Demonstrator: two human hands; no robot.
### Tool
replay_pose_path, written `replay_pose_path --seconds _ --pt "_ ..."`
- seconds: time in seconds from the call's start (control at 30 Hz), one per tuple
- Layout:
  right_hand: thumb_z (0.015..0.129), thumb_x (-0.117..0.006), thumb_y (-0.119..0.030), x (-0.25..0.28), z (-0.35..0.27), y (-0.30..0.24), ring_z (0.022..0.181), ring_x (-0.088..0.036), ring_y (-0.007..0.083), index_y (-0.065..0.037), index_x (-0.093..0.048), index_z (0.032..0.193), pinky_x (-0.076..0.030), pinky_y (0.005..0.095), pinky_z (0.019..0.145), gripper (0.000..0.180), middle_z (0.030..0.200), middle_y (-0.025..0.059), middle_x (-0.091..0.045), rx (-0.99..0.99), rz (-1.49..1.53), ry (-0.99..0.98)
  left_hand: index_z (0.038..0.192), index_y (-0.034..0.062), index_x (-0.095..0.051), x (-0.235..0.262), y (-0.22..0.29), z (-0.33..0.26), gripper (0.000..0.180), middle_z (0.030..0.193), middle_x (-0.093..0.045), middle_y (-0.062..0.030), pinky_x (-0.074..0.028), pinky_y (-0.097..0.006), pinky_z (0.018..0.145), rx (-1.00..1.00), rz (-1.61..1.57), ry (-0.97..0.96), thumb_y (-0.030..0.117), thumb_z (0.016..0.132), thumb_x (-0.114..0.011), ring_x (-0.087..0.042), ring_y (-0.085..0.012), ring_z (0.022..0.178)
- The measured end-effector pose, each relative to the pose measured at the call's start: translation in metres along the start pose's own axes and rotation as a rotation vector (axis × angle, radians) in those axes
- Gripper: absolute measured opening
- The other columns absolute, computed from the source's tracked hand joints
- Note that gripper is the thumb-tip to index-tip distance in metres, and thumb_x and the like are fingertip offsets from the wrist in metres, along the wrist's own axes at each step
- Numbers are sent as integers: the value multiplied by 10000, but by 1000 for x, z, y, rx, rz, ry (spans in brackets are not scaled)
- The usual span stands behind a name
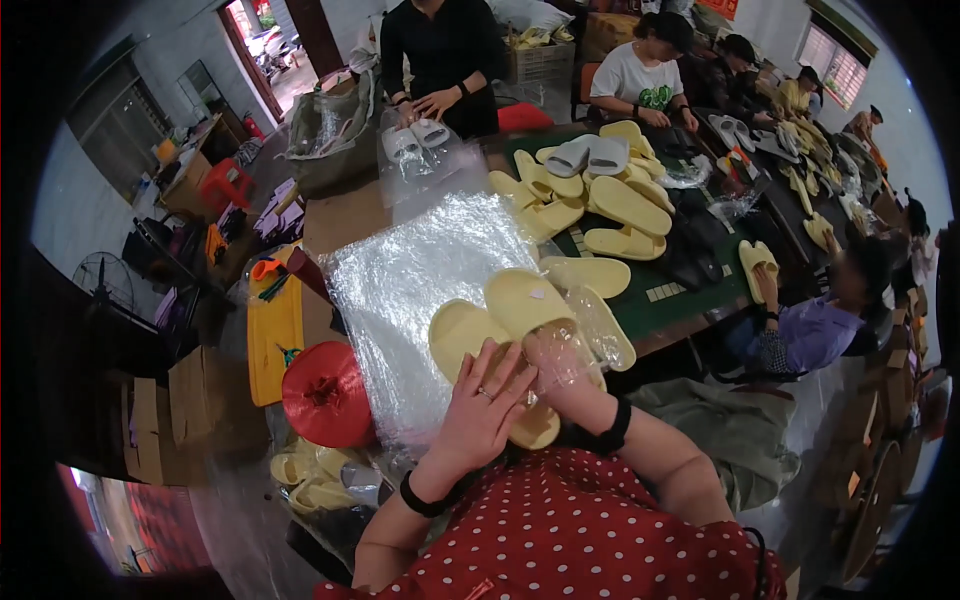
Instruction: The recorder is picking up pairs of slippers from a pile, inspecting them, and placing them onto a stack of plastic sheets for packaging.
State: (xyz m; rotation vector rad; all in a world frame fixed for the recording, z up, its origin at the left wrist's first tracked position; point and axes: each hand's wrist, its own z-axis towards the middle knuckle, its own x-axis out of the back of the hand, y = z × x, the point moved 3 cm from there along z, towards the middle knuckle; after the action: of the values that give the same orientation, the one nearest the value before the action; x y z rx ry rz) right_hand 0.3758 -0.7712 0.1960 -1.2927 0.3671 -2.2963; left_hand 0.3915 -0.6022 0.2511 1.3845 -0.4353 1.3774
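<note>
A pair of pale yellow slippers lies in front of me, one slipper [458, 335] at the left and the other slipper [520, 300] overlapping it, with a small pale sticker on its sole. My left hand [487, 405], a ring on one finger, rests on the left slipper with its fingers stretched and spread. Beside it, my right hand [570, 378] grips the pair at the right; its fingertips are partly hidden. Crinkled clear plastic [572, 355] covers part of that hand and slipper. Beneath them spreads a stack of clear plastic bags [400, 270].
Loose yellow slippers [625, 205] heap on the green mat [690, 265], with grey slippers on top. A red round bundle [328, 393] and a yellow tray [275, 335] sit at the left. Across the table a person [440, 60] handles bagged slippers; several others work at the right.
</note>
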Motion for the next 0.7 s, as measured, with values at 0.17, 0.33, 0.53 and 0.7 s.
replay_pose_path --seconds 0.17,0.33,0.53,0.7 --pt "882 -588 -185 -87 31 47 833 -619 378 1 -593 1049 -515 402 728 251 970 207 -620 -260 907 2 1431 150 -497 13 9 -1 515 1566 -355 -89 -151 -549 1195 -68 -133 -10 120 917 -524 -230 -372 1477" --pt "916 -524 -111 -87 104 10 974 -603 334 -43 -629 1003 -493 409 789 152 1074 181 -602 -347 148 -141 1410 141 -521 16 8 -17 492 1534 -408 -95 -168 -546 1195 -42 -213 -16 121 918 -529 -276 -365 1461" --pt "894 -657 -153 -27 27 -19 951 -595 385 -20 -395 1442 -509 438 836 622 1140 209 -537 10 259 -44 1342 85 -582 38 -22 -53 483 1430 -522 -150 -319 -492 1122 81 -301 251 252 892 -635 -429 -374 1360" --pt "906 -725 -261 90 -49 7 897 -653 112 1 -708 1093 -521 279 818 322 1012 62 -728 -429 1054 -1119 1111 20 -679 10 -81 -107 335 962 -644 -56 -480 -265 637 980 -587 711 299 936 -619 -594 -109 748"
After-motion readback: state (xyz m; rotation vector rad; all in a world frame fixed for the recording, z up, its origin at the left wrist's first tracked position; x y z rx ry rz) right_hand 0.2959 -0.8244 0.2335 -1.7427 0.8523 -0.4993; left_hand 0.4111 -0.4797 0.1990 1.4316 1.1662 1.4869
